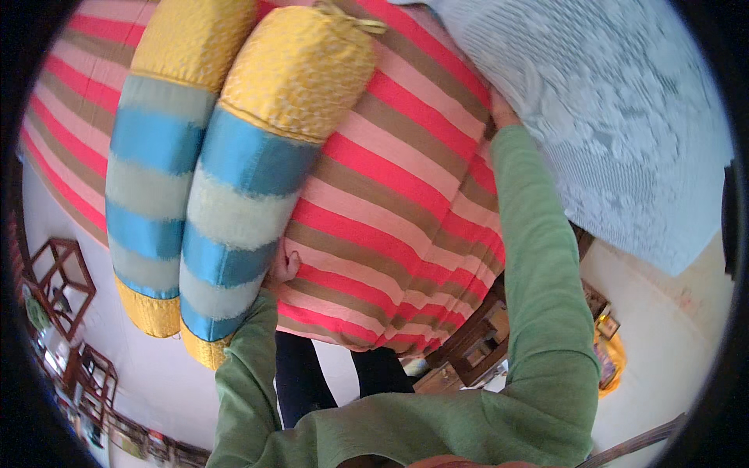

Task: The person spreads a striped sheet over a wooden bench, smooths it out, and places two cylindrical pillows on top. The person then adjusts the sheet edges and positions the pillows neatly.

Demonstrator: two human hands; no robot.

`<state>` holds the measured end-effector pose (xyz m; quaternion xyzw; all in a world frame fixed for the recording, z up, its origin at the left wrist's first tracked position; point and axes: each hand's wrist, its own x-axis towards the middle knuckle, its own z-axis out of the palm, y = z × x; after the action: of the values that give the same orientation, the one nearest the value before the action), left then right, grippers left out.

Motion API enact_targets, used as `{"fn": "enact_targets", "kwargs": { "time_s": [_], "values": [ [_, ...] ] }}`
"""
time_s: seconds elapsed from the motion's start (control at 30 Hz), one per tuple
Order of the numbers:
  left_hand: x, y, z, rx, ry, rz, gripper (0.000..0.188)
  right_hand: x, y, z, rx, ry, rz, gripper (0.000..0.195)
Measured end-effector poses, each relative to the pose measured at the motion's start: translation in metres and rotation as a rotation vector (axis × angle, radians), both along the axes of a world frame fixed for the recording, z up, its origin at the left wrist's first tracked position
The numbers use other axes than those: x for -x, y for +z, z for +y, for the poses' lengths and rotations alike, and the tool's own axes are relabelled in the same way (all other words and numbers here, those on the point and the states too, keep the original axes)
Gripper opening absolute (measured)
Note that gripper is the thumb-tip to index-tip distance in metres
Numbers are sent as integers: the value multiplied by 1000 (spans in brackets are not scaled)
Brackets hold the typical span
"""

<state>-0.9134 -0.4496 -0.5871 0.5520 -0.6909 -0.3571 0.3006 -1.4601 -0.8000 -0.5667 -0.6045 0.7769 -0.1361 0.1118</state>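
Two bolster pillows, a near one (243,210) and a far one (152,187), lie side by side on a bed covered with a striped bedspread (374,205) in red, pink and brown. Both have blue and grey bands with yellow ends, and a tie sticks out from the near one's top end. My left hand (285,267) is against the near bolster's side, its fingers largely hidden. Along the bedspread's right edge, my right hand (501,111) reaches beside a pale blue lace-patterned cloth (620,117). Its fingertips are out of sight.
Dark wooden furniture (477,351) stands beyond the bed's near right corner. An orange-yellow cloth item (610,362) is further right. Wooden-framed stools or stands (64,286) are on the pale floor (140,374) at the left.
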Motion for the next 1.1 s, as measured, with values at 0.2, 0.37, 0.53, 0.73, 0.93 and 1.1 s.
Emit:
{"fn": "enact_targets", "kwargs": {
  "time_s": [0.2,0.37,0.53,0.73,0.93,1.1],
  "values": [
    [-3,38,-30,-47,-32,-169,70,-50,79,121,31,294,324,57],
    [3,48,-33,-9,1,-286,71,90,78,278,27,-147,307,55],
    [8,55,-37,36,-7,-319,73,101,90,231,-49,-400,123,66],
    [5,57,-40,25,3,-285,73,91,65,163,-136,-1058,234,91],
    [0,57,-37,34,5,-348,76,126,44,173,16,-732,211,60],
    [4,44,-37,-11,-15,-348,76,245,19,208,146,-287,451,55]
  ]
}}
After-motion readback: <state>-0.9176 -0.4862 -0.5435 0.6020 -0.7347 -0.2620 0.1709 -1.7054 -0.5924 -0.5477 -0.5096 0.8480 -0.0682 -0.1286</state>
